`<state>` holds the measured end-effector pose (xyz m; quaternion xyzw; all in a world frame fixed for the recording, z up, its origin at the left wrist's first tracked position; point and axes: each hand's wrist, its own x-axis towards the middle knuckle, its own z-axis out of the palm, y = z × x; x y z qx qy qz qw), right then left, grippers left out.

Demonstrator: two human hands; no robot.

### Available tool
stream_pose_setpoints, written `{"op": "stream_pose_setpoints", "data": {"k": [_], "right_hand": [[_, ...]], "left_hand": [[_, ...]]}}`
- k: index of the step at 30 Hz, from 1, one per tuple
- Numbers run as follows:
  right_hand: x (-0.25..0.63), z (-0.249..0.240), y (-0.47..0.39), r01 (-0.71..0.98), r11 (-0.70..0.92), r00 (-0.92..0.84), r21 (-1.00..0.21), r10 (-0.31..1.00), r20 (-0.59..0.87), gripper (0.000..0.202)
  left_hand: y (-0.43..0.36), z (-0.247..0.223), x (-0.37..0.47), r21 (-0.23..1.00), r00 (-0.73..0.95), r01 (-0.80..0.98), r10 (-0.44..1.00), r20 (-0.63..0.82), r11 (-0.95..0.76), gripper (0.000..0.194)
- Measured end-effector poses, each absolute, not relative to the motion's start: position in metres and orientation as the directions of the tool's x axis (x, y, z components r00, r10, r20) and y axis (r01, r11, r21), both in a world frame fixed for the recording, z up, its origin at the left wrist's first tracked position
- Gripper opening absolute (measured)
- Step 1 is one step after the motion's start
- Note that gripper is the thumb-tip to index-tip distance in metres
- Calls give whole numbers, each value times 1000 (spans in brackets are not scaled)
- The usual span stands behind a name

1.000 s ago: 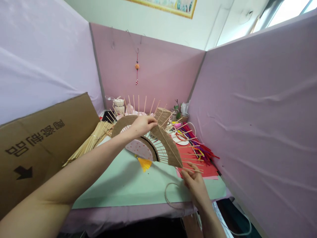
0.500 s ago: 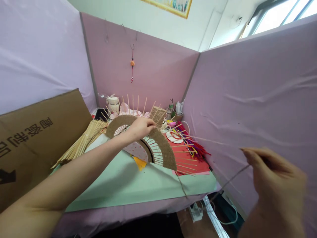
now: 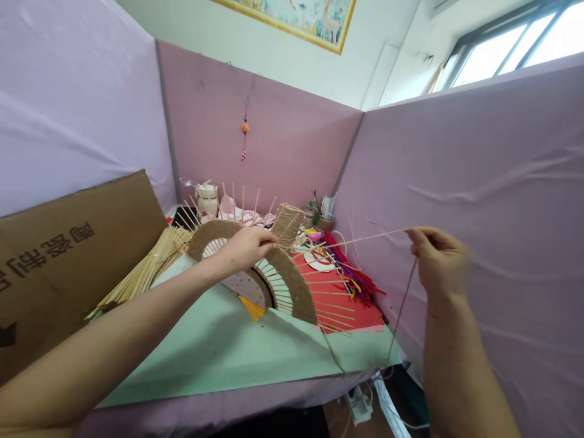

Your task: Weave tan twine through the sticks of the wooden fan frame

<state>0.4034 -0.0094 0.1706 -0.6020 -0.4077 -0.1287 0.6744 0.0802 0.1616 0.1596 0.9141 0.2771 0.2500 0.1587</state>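
A half-round fan [image 3: 298, 283] of thin wooden sticks stands tilted on the table, with a broad brown band woven of twine across the sticks. My left hand [image 3: 250, 248] is closed in a pinch at the top of this band and covers part of it. Out to the right, my right hand [image 3: 438, 258] pinches the twine [image 3: 365, 238]. One length runs taut from these fingers to the fan's sticks; the rest hangs below the hand toward the table's edge. A yellow tassel [image 3: 252, 308] lies under the fan's spotted inner part.
Behind the fan is a block wound with twine [image 3: 288, 225]. A bundle of sticks [image 3: 146, 261] lies left, beside a cardboard sheet [image 3: 82, 255]. Red paper [image 3: 335, 304] and coloured pipe cleaners [image 3: 360, 274] lie right on the green table cover [image 3: 191, 359]. A power strip [image 3: 359, 406] is below.
My right hand has moved up and left with the twine, which now runs straight and taut to the fan. The left hand keeps its pinch on the band. The view has tilted slightly upward.
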Motion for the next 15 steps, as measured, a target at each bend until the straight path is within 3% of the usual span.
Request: {"op": "stream_pose_setpoints", "data": {"k": [5,8,10,12,15], "right_hand": [[392,197,-25,700,453,531,-552,187,826,16],[389,200,-21,700,364,580,-614,211,787,18],[393,190,-12,664,214,646,-717,318,694,23],[399,167,0,602,50,673,-797,504,541,30],[401,119,18,605,-149,517,-782,820,244,31]], "left_hand": [[161,153,84,431,749,417,571,337,-800,25],[158,153,84,436,746,432,584,320,-790,24],[157,155,82,437,738,423,581,341,-794,24],[158,158,79,440,730,407,575,369,-800,24],[162,163,74,477,713,383,581,393,-791,25]]}}
